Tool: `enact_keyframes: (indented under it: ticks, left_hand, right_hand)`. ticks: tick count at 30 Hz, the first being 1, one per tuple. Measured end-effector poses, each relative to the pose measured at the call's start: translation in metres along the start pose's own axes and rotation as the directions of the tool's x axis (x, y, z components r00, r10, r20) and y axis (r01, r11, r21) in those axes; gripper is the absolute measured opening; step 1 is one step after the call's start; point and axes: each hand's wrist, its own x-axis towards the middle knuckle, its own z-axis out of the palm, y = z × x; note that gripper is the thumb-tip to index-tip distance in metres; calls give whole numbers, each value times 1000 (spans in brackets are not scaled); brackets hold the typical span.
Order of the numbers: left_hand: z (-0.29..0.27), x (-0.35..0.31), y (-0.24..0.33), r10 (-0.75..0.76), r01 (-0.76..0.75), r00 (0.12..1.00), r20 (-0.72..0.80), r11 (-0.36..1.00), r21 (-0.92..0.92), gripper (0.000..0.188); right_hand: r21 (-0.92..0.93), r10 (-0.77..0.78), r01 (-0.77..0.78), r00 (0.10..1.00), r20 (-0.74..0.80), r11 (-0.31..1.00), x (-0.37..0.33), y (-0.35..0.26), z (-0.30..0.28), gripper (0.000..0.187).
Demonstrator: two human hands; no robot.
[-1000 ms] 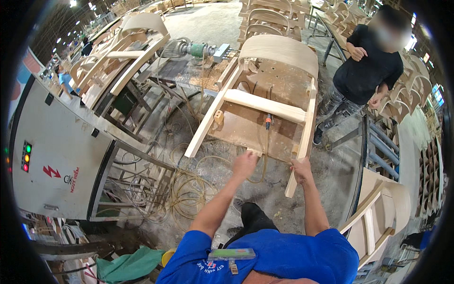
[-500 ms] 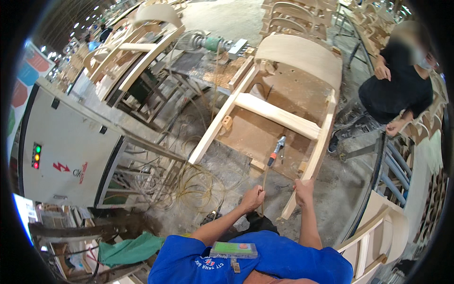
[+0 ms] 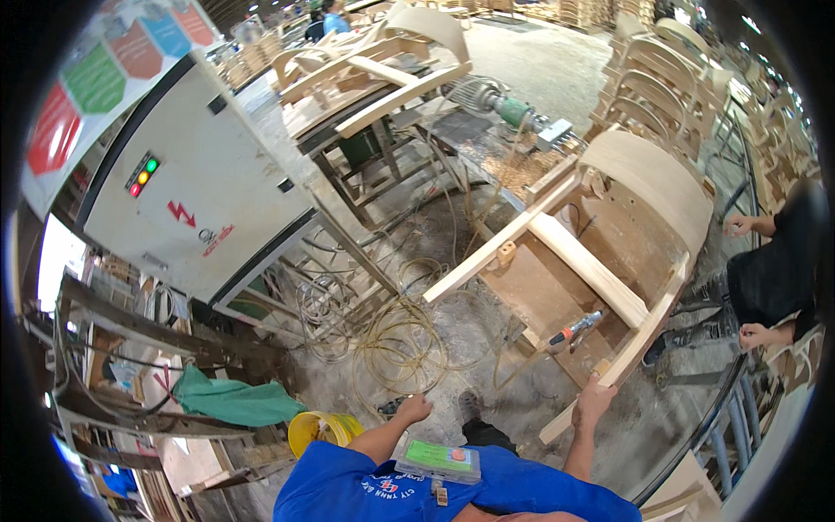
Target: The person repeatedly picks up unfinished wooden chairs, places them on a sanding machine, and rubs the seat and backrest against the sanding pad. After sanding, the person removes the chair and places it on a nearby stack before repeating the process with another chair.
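A pale wooden chair frame [image 3: 487, 259] with a broad curved backrest [image 3: 648, 178] lies on a brown work board [image 3: 544, 300]. My right hand [image 3: 594, 400] is wrapped round the near end of its right-hand rail. A wooden crosspiece [image 3: 591, 270] spans the frame. Past its near side, a pneumatic hand tool [image 3: 576, 329] with a red and black grip rests on the board, its hose trailing toward the floor. My left hand [image 3: 416, 407] is apart from the frame, over the floor, fingers curled in, with nothing visible in them. A dark object [image 3: 391, 406] shows beside it.
Coiled yellowish hose [image 3: 396, 348] lies on the floor by a grey electrical cabinet [image 3: 196, 196]. A yellow bucket [image 3: 323, 428] and green cloth [image 3: 235, 396] are at lower left. A motor [image 3: 504, 109] stands beyond the board. Another person [image 3: 774, 270] stands at right; curved chair parts [image 3: 652, 83] are stacked behind.
My left hand has let go of the tool's hose and moved left, away from the frame. My right hand still grips the rail. The view has turned left.
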Motion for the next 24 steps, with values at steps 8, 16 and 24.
enact_keyframes:
  ticks: [8,16,24]
  left_hand:
    - [64,-96,-137,-190,128,943,-274,965,-230,47]
    - [182,-222,-218,-576,156,795,-192,499,-853,38]
    - [380,-446,-288,-759,131,649,52,45,-990,41]
  right_hand:
    - [175,-30,18,997,67,984,-1,12,1,61]
    - [635,65,-376,887,456,675,-50,102,-34,57]
    - [-408,517,807,154,842,426,-259,252,24,39]
